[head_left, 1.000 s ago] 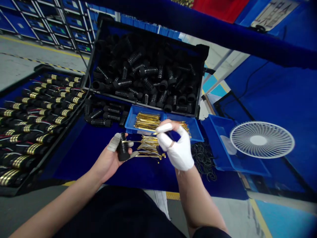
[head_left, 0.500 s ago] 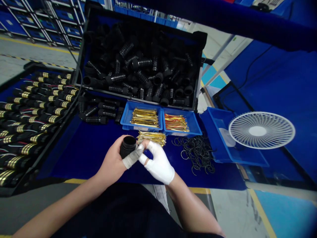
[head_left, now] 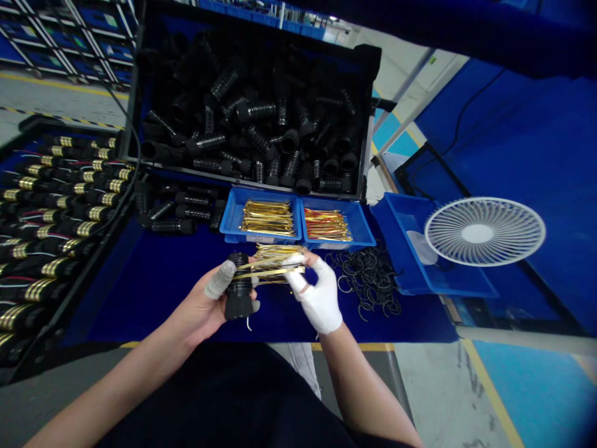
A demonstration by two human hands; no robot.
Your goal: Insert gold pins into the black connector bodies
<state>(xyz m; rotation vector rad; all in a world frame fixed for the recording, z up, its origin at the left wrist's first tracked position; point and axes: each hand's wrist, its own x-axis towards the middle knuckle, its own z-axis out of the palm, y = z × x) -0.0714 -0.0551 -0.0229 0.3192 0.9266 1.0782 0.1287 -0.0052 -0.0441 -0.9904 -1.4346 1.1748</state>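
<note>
My left hand [head_left: 205, 305], with a taped fingertip, is wrapped round a black ribbed cylindrical part [head_left: 239, 287] held upright over the blue mat. My right hand [head_left: 318, 295], in a white glove, pinches the end of a gold strip [head_left: 270, 270] that reaches across to the top of the black part. Behind the hands a loose pile of gold strips [head_left: 277, 251] lies on the mat.
Two small blue trays [head_left: 298, 239] hold gold strips. A big black crate [head_left: 366, 155] behind is full of black parts. At left is a tray of black parts with gold bands [head_left: 56, 205]. Black rings [head_left: 368, 280] and a white fan [head_left: 484, 231] lie at right.
The hands came together near the mat edge, then parted slightly. The black part is upright again and a gold strip now spans from the gloved fingers to it.
</note>
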